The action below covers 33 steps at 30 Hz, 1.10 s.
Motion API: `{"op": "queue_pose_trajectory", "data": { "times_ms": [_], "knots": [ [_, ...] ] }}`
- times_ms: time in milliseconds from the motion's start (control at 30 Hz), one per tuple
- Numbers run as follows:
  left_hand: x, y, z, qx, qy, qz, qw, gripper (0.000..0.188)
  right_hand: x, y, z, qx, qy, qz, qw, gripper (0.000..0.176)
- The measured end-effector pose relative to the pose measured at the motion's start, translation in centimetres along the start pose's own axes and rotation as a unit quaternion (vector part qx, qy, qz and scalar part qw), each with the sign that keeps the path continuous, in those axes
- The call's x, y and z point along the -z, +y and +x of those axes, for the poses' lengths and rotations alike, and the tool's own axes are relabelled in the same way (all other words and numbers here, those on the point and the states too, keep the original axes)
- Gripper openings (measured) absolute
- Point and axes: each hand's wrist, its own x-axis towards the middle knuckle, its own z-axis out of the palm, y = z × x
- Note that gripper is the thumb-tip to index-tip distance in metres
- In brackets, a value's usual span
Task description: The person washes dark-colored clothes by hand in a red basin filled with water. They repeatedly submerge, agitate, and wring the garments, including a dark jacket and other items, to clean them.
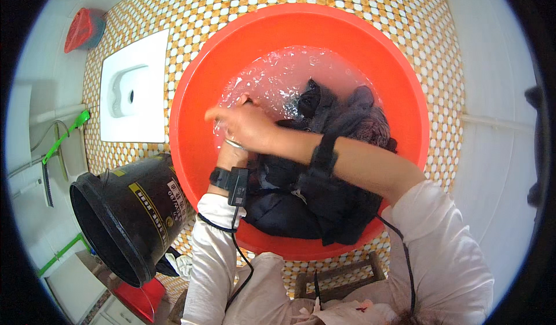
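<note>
A large red plastic basin [304, 25] holds cloudy water and a heap of dark wet clothes [286, 212]. My right forearm reaches across the clothes to the left, and my right hand [254, 127], somewhat blurred, lies over my left wrist by a metal bangle [233, 143]. Most of my left hand [245, 101] is hidden behind the right one, at the left part of the water. What either hand grips cannot be made out. Each wrist wears a black strap with a small device. Crumpled dark knit cloth [371, 127] rises at the heap's right side.
A black bucket [126, 221] lies tipped left of the basin, near a white squat toilet [133, 86]. A red bin [82, 30] stands at the upper left. A green-handled brush [65, 136] hangs on the left. Close before me is a wooden stool [343, 277].
</note>
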Motion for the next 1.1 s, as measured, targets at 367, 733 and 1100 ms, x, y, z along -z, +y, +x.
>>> {"op": "queue_pose_trajectory", "data": {
  "times_ms": [367,733,1100],
  "knots": [
    [-2.3,-0.5,-0.4,0.029,-0.118,0.000,0.993,0.031,-0.1,1.6,1.0,0.046,0.005,-0.220,0.974,0.026],
    [-4.1,1.5,-1.4,-0.037,0.124,0.178,0.975,0.033,4.7,7.8,2.8,-0.048,-0.156,-0.114,0.980,0.048],
    [-1.3,1.0,-3.2,0.040,-0.014,0.446,0.894,0.025,11.6,4.6,4.0,-0.109,-0.040,0.403,0.908,0.020]
  ]
}}
